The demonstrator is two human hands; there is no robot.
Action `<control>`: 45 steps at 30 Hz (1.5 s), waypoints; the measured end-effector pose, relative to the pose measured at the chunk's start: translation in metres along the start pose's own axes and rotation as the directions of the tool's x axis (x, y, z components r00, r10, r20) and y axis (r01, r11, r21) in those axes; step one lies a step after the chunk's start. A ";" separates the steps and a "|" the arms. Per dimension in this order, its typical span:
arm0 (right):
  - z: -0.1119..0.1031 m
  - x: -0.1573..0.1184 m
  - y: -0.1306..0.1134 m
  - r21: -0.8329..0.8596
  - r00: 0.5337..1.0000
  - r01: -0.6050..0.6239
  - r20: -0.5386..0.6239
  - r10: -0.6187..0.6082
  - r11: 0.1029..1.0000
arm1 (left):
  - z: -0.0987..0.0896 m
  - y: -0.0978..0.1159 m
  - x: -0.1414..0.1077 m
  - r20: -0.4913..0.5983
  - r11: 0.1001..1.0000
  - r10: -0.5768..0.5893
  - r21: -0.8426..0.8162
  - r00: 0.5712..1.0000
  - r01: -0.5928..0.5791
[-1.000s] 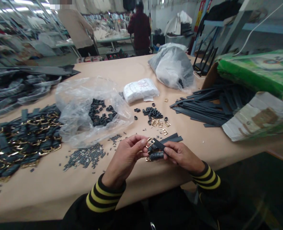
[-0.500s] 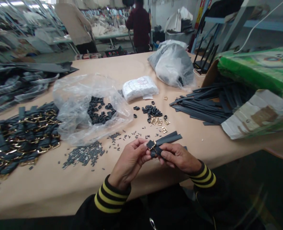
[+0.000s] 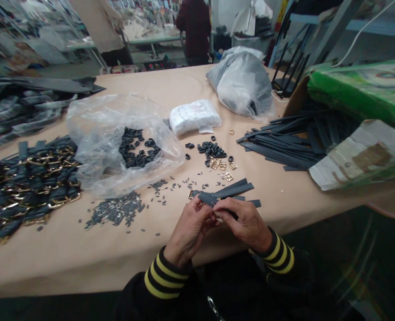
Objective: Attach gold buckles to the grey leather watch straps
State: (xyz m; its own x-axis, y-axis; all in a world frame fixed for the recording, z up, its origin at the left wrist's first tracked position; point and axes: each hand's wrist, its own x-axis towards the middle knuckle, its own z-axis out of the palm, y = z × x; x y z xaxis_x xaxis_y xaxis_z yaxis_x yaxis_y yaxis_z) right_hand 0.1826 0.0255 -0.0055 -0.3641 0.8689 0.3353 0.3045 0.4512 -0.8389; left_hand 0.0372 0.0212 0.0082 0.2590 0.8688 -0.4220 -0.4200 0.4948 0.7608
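Both my hands meet near the table's front edge around a dark strap (image 3: pixel 207 198). My left hand (image 3: pixel 190 229) is closed on the strap, thumb and fingers pinching its lower edge. My right hand (image 3: pixel 246 223) pinches the strap's other end, and its curled fingers hide part of it. Just beyond my left fingertips a gold buckle (image 3: pixel 191 194) shows; I cannot tell whether it belongs to the held strap. Dark flat strips (image 3: pixel 237 188) lie behind my right hand. Loose gold buckles (image 3: pixel 222 166) and a pile of small black loops (image 3: pixel 211 149) sit farther back.
Small dark pieces (image 3: pixel 117 209) are scattered at left, near buckled straps (image 3: pixel 30 187). Behind them lies an open clear bag (image 3: pixel 97 133) of black loops. A white packet (image 3: pixel 195 117), a filled bag (image 3: pixel 244 84) and a green box (image 3: pixel 361 89) with dark strips stand farther back. Two people are beyond.
The strap in my hands has been turned, and the gold buckle that showed between my fingers no longer shows there. My right hand has shifted slightly left. The view has tilted a little.
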 end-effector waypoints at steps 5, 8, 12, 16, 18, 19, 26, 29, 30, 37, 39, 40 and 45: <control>-0.001 0.002 0.000 -0.031 0.992 -0.123 -0.002 0.123 0.992 | 0.000 0.001 -0.006 0.018 0.997 0.074 0.032 0.997 -0.074; 0.000 0.002 -0.002 -0.033 0.990 -0.139 0.004 0.139 0.990 | -0.001 0.000 -0.007 0.026 0.997 0.074 0.035 0.997 -0.075; 0.000 0.002 -0.005 -0.001 0.987 -0.157 0.025 0.157 0.988 | -0.003 -0.003 -0.003 0.004 0.998 0.063 0.000 0.998 -0.063; -0.003 0.000 -0.004 0.135 0.966 -0.230 0.151 0.209 0.964 | -0.003 -0.004 0.001 -0.028 0.999 0.029 -0.039 0.999 -0.030; -0.004 -0.001 -0.002 0.165 0.950 -0.283 0.187 0.252 0.945 | -0.001 -0.004 0.002 -0.040 0.999 0.026 -0.018 0.999 -0.026; -0.004 -0.001 -0.001 0.168 0.943 -0.306 0.186 0.275 0.937 | 0.000 -0.004 0.001 -0.049 0.999 0.032 -0.007 0.998 -0.032; 0.001 0.003 -0.002 0.290 0.909 -0.416 0.105 0.404 0.862 | 0.001 -0.006 -0.001 -0.063 0.970 0.172 0.184 0.983 -0.158; 0.000 0.006 -0.001 0.399 0.877 -0.478 0.160 0.454 0.782 | 0.001 -0.007 -0.003 -0.078 0.898 0.275 0.377 0.958 -0.227; -0.001 0.006 0.000 0.430 0.871 -0.490 0.197 0.451 0.758 | 0.001 -0.007 -0.003 -0.093 0.872 0.310 0.424 0.946 -0.244; -0.002 0.006 0.005 0.486 0.874 -0.486 0.261 0.410 0.726 | 0.002 -0.008 -0.002 -0.081 0.969 0.200 0.166 0.976 -0.185; -0.002 0.006 0.005 0.479 0.866 -0.499 0.278 0.415 0.722 | 0.001 -0.008 -0.002 -0.049 0.985 0.153 0.087 0.987 -0.149; -0.003 0.006 0.006 0.472 0.863 -0.505 0.288 0.415 0.723 | 0.001 -0.008 -0.002 -0.037 0.985 0.148 0.092 0.988 -0.144; -0.005 0.005 0.009 0.379 0.861 -0.504 0.295 0.415 0.776 | -0.005 -0.005 0.000 0.000 0.914 0.226 0.345 0.974 -0.212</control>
State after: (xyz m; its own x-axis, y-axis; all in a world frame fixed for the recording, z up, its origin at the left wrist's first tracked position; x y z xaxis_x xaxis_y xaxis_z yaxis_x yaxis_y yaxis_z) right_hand 0.1880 0.0351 -0.0094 -0.4462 0.8754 -0.1862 0.0865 -0.1649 -0.9825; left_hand 0.0348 0.0184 0.0015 0.1578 0.9580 -0.2395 -0.1388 0.2616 0.9551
